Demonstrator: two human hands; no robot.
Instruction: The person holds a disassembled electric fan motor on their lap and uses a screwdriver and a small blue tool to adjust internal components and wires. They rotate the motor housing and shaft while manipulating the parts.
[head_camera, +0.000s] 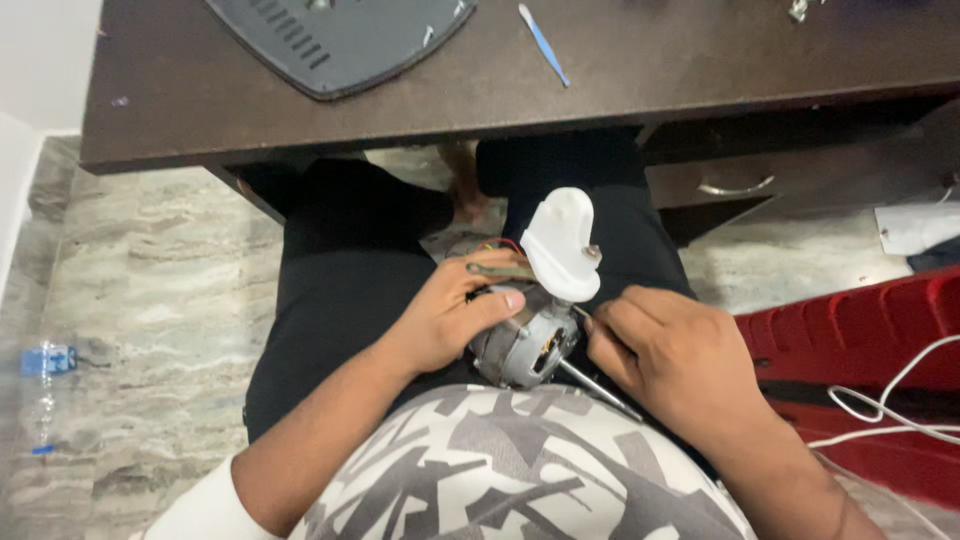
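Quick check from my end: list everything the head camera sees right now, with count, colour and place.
motor: one, grey metal, on the lap, steel shaft pointing toward the person
white cover: one, white plastic, on the motor's far end
wires: a few, red and yellow, beside the white cover
desk: one, dark brown, top of view
fan base: one, dark grey, on the desk
blue tool: one, blue and white, on the desk
drawer handle: one, silver, under the desk at right
red crate: one, right side
white cable: one, over the red crate
bottle: one, clear with blue label, on the floor at left
left hand: grips the motor
right hand: touches the motor beside its shaft
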